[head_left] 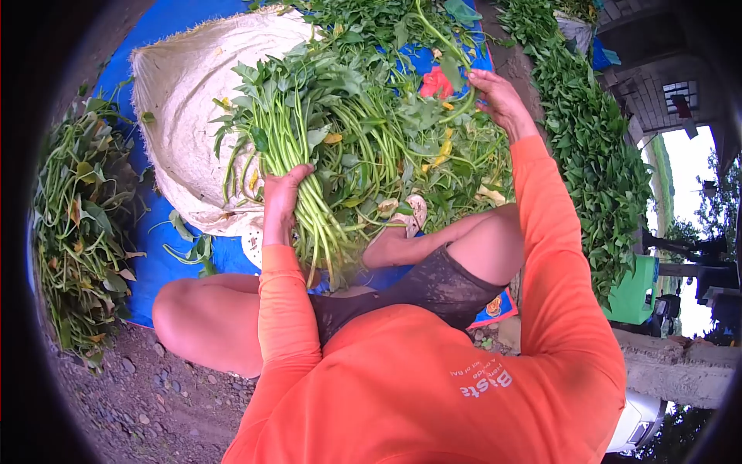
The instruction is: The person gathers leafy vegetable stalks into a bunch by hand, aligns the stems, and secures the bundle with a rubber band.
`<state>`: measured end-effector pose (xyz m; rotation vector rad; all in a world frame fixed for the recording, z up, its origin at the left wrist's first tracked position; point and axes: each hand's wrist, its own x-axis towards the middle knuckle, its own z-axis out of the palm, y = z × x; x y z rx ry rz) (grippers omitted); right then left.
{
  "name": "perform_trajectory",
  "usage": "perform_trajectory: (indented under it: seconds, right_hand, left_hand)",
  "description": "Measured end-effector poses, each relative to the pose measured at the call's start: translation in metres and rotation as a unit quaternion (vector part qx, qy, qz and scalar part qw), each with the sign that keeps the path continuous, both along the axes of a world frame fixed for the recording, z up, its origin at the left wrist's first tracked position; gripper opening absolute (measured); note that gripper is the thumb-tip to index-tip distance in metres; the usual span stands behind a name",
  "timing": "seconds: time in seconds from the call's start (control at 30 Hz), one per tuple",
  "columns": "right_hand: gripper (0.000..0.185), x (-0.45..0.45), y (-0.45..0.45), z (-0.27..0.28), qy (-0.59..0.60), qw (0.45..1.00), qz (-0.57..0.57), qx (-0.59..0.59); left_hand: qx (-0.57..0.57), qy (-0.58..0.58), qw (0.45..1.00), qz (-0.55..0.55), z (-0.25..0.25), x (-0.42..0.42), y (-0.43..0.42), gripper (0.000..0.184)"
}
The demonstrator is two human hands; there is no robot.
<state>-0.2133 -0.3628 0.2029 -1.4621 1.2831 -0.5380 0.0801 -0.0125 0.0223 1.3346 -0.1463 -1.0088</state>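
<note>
My left hand is closed around a thick bunch of leafy greens that look like water spinach. Its leaves point away from me, and the pale cut stems hang toward my lap. Off to the right, my right hand pinches a single green stem between thumb and fingers, raised over the pile. Beneath and between both hands spreads a loose heap of the same greens, with some yellow leaves mixed in. Beside the bunch lies a whitish woven sack.
A blue tarp lies under the greens and my bent legs. More greens are heaped at the left, and a long leafy row runs along the right. A red plastic piece sits near my right hand. A green container stands farther right.
</note>
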Motion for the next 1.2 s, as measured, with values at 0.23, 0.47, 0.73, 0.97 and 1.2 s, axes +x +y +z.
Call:
perform_trajectory:
  seconds: [0.23,0.47,0.73,0.97,1.2]
  right_hand:
    - [0.029,-0.001,0.032,-0.026,-0.193,0.97,0.046,0.143]
    - [0.033,-0.02,0.081,-0.075,-0.239,0.924,0.044,0.296]
    - [0.025,0.003,0.142,-0.069,-0.149,0.987,-0.026,0.046]
    - [0.025,0.066,0.196,-0.083,0.058,0.922,0.052,-0.379]
    - [0.026,0.092,0.255,-0.171,0.041,0.971,0.083,0.218]
  left_hand:
    - [-0.001,0.105,0.994,-0.034,-0.005,-0.009,0.0,0.024]
    - [0.019,0.121,0.99,-0.063,-0.019,-0.022,0.002,0.025]
    - [0.013,0.138,0.988,-0.061,-0.049,-0.033,0.003,0.032]
    - [-0.005,0.176,0.983,-0.045,-0.063,-0.046,0.005,0.028]
    - [-0.054,0.258,0.964,-0.028,-0.078,-0.055,0.006,0.03]
